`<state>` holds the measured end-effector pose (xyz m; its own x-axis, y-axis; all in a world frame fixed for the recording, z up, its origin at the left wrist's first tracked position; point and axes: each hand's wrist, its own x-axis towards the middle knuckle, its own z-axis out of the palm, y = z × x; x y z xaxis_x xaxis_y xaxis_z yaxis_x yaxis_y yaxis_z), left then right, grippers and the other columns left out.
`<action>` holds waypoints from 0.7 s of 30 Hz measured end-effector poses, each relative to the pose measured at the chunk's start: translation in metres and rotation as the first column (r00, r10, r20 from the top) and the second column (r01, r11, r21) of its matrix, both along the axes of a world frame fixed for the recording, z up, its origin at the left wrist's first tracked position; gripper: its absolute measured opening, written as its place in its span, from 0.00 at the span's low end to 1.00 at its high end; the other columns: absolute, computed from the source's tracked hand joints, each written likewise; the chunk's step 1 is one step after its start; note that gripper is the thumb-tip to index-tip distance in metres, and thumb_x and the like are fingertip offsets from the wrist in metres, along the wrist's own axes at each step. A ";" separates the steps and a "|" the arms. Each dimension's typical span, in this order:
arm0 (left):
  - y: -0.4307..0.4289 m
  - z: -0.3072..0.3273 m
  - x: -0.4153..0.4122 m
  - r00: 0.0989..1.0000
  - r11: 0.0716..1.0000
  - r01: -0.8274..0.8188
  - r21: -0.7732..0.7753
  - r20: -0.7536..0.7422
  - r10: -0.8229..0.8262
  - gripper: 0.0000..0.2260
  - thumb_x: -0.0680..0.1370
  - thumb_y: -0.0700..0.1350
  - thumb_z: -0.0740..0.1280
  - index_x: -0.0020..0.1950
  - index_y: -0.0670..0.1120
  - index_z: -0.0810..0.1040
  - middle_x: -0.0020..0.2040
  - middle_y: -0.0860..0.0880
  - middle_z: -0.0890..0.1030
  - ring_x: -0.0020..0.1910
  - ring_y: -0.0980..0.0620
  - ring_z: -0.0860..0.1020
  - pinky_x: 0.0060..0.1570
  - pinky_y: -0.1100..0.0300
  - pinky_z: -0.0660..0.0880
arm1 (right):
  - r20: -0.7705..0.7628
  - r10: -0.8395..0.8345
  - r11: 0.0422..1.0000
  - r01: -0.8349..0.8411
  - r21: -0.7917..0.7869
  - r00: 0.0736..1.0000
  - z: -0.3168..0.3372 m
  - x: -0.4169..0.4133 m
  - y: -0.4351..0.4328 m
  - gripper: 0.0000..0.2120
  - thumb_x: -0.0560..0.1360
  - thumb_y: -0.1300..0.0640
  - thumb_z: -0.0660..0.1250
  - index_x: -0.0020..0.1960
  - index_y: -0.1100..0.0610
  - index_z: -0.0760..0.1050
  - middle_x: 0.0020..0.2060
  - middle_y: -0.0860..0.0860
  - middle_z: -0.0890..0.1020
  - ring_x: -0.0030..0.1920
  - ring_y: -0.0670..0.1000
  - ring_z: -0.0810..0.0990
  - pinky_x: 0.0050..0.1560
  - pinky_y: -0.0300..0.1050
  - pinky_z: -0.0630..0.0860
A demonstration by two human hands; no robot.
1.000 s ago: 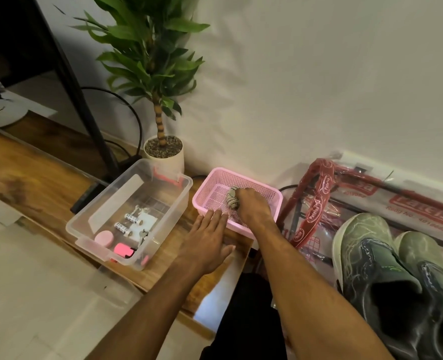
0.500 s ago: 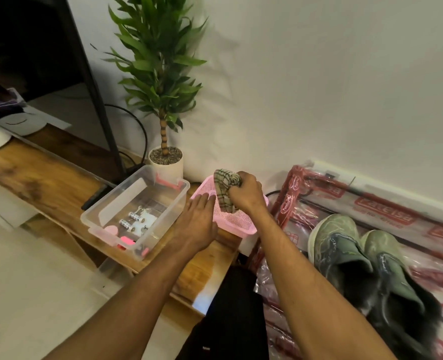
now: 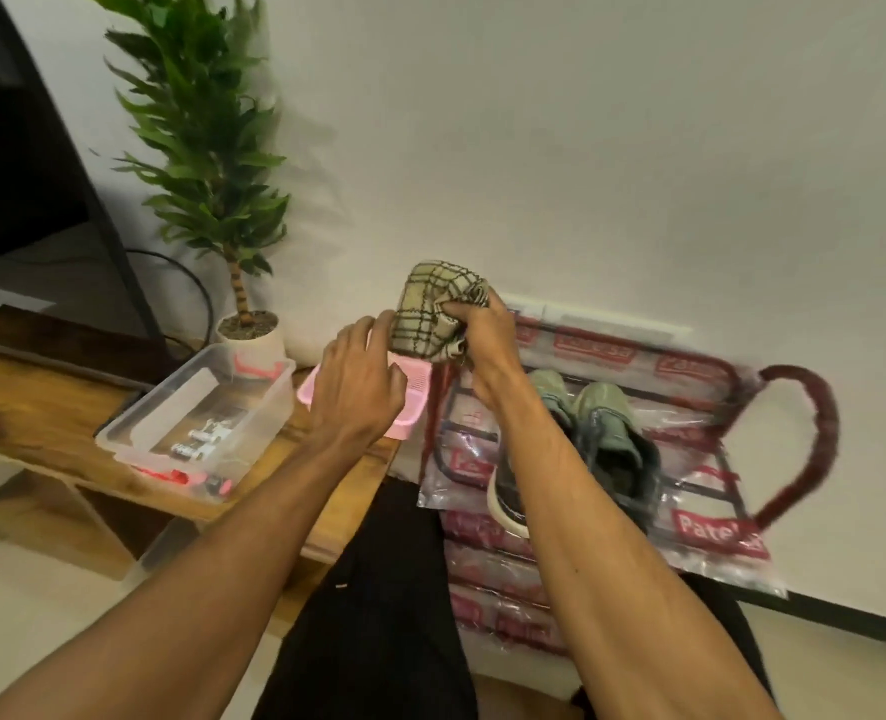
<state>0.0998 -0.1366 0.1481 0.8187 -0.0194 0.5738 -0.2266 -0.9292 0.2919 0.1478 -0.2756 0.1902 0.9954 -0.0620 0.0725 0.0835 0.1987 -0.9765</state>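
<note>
A bunched checked cloth (image 3: 430, 314), beige with dark lines, is held up in the air above the pink mesh basket (image 3: 408, 410). My right hand (image 3: 482, 335) grips the cloth from the right side. My left hand (image 3: 360, 381) hovers over the basket with fingers loosely spread, its fingertips reaching the cloth's lower left edge. The basket sits on the right end of a low wooden bench (image 3: 25, 407) and is mostly hidden by my left hand.
A clear plastic box (image 3: 170, 407) with batteries and small pink items sits left of the basket. A potted plant (image 3: 212, 163) stands behind it by the wall. A pair of green shoes (image 3: 607, 439) lies on stacked plastic-wrapped packs (image 3: 700, 459) to the right.
My right hand lifted the cloth out of the basket and raised it higher. My left hand rose from the bench edge up to the cloth.
</note>
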 end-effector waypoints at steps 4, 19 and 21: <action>-0.054 0.008 -0.013 0.991 0.987 0.137 -0.085 0.010 -0.137 0.25 0.76 0.43 0.65 0.73 0.45 0.65 0.65 0.42 0.73 0.62 0.43 0.72 0.61 0.49 0.70 | -0.045 -0.135 0.975 0.141 0.174 0.990 0.011 -0.017 -0.071 0.14 0.71 0.67 0.65 0.54 0.59 0.78 0.47 0.57 0.84 0.44 0.55 0.82 0.48 0.54 0.81; -0.232 -0.027 -0.051 0.833 0.867 0.446 -0.222 -0.250 -0.493 0.08 0.79 0.49 0.61 0.54 0.49 0.77 0.49 0.50 0.82 0.47 0.48 0.80 0.44 0.52 0.76 | -0.091 -0.546 0.838 0.543 -0.061 0.833 -0.041 -0.068 -0.248 0.18 0.67 0.67 0.74 0.54 0.56 0.79 0.47 0.54 0.84 0.47 0.55 0.84 0.47 0.54 0.82; -0.247 -0.033 -0.055 0.832 0.886 0.423 -0.189 -0.306 -0.463 0.09 0.79 0.51 0.60 0.56 0.50 0.74 0.49 0.48 0.82 0.48 0.45 0.80 0.44 0.51 0.75 | -0.060 -0.570 0.809 0.547 -0.215 0.820 -0.055 -0.072 -0.254 0.20 0.66 0.64 0.75 0.57 0.55 0.77 0.47 0.52 0.84 0.48 0.53 0.83 0.49 0.55 0.82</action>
<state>0.0450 -0.3832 0.1146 0.8788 -0.3801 0.2884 -0.4771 -0.7103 0.5176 0.0756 -0.5299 0.1350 0.7943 -0.6070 0.0245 0.0104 -0.0267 -0.9996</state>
